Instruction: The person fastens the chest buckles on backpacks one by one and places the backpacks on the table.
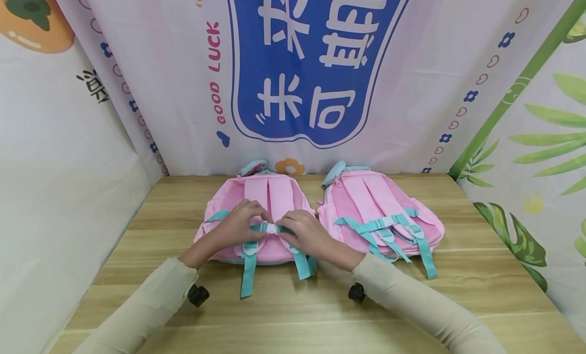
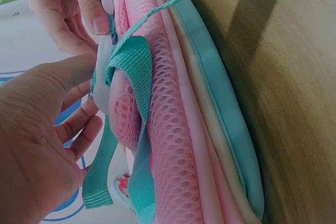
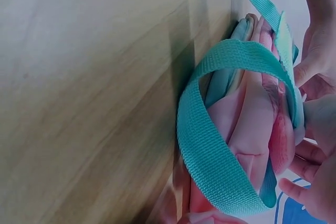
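Note:
A pink backpack with teal webbing lies on the table, its shoulder straps facing up. Across those straps runs a teal chest strap with a white buckle, its parts together in the head view. My left hand pinches the buckle's left end between thumb and fingers. At the right end, my right hand pinches the buckle where the strap meets it. In the left wrist view, a loose teal strap end hangs beside the left fingers. A looped teal strap crosses the right wrist view, partly covering the backpack.
A second pink backpack lies close on the right, its teal chest strap running across its shoulder straps. Both bags rest near the back of the wooden table, against a printed cloth backdrop. Teal strap ends trail toward the front.

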Demonstrator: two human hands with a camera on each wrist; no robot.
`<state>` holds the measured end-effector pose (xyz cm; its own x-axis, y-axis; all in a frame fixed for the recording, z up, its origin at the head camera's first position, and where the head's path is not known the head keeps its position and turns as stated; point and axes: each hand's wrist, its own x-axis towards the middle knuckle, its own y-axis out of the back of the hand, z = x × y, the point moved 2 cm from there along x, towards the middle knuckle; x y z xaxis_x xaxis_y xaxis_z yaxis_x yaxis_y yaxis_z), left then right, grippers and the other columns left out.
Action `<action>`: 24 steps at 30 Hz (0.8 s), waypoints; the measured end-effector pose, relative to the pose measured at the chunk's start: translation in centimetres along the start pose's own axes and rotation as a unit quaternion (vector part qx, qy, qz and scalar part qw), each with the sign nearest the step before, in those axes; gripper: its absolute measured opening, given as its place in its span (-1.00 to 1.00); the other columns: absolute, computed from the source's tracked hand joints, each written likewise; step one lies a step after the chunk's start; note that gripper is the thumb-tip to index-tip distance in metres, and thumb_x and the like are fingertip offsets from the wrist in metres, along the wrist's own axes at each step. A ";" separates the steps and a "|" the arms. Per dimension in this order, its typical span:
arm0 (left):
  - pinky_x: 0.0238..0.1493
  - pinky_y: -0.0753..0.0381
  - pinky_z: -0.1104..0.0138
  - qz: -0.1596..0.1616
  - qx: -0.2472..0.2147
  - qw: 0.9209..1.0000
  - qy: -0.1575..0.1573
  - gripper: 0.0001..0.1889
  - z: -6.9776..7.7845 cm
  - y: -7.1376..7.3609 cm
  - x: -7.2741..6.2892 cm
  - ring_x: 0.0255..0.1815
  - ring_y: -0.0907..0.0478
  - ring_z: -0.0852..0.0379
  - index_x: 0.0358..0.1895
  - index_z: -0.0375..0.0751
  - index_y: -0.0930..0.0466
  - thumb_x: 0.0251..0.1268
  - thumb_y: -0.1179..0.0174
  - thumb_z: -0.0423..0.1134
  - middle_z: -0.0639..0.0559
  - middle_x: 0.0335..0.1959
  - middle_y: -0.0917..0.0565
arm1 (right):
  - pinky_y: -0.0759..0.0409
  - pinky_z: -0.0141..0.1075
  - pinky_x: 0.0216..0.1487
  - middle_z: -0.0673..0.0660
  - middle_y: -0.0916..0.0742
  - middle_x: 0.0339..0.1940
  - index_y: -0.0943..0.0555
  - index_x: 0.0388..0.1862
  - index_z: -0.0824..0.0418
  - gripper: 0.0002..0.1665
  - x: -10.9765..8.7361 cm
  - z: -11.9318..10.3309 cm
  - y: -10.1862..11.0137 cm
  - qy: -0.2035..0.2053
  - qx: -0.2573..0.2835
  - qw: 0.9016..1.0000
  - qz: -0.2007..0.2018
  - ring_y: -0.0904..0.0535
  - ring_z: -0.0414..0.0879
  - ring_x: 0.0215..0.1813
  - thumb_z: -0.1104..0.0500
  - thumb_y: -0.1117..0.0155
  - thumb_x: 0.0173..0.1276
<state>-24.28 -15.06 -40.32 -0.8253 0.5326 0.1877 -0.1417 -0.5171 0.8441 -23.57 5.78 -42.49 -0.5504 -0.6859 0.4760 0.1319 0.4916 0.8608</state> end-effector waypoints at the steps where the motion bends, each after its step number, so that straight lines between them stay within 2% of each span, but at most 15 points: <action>1: 0.10 -0.53 0.04 -0.002 0.000 1.000 0.002 -0.78 0.0 0.0 0.1 0.06 -0.48 -0.02 -0.19 -0.04 -0.72 0.10 -0.53 -0.26 0.02 -0.08 -0.70 | -0.65 -0.20 0.11 0.06 -0.79 -0.10 -0.75 -0.02 0.19 -0.75 0.0 0.0 0.0 -0.001 0.003 1.000 0.000 -0.70 -0.08 -0.01 0.15 -0.43 0.37; 7: 0.15 -0.54 0.04 -0.019 0.002 1.000 0.013 -0.74 0.0 -0.1 0.5 0.10 -0.48 -0.04 -0.15 -0.01 -0.71 0.10 -0.54 -0.23 0.06 -0.07 -0.69 | -0.65 -0.21 0.10 0.05 -0.79 -0.12 -0.75 -0.02 0.20 -0.75 0.2 0.3 0.2 0.000 0.012 1.000 0.000 -0.70 -0.09 -0.02 0.17 -0.45 0.35; 13: 0.15 -0.53 0.06 -0.025 0.004 1.000 0.006 -0.70 0.2 0.1 0.8 0.09 -0.47 -0.05 -0.09 -0.07 -0.71 0.09 -0.54 -0.23 0.05 -0.07 -0.69 | -0.66 -0.22 0.08 0.05 -0.79 -0.12 -0.75 -0.02 0.20 -0.72 0.3 0.6 0.8 -0.002 0.016 1.000 0.004 -0.71 -0.10 -0.03 0.14 -0.47 0.32; 19: 0.14 -0.54 0.06 -0.024 0.002 1.000 -0.008 -0.66 0.5 0.8 1.2 0.07 -0.49 -0.09 -0.04 -0.17 -0.72 0.13 -0.52 -0.18 -0.05 -0.08 -0.70 | -0.68 -0.19 0.08 0.07 -0.80 -0.06 -0.73 0.05 0.19 -0.68 0.5 1.1 2.0 -0.028 0.015 0.999 -0.007 -0.72 -0.09 -0.02 0.11 -0.43 0.36; 24: 0.12 -0.60 0.03 -0.020 0.004 1.000 -0.004 -0.63 0.1 1.8 1.6 0.08 -0.52 -0.10 0.00 -0.20 -0.73 0.16 -0.50 -0.15 -0.11 -0.07 -0.71 | -0.68 -0.14 0.11 0.11 -0.78 0.02 -0.72 0.09 0.20 -0.66 0.7 2.0 3.6 -0.051 0.024 0.998 -0.006 -0.71 -0.02 0.04 0.11 -0.41 0.38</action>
<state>-25.77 -15.05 -38.44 -0.8147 0.5580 0.1577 -0.1700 -0.4899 0.8551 -25.10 8.14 -39.43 -0.6333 -0.6344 0.4433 0.0864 0.5113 0.8551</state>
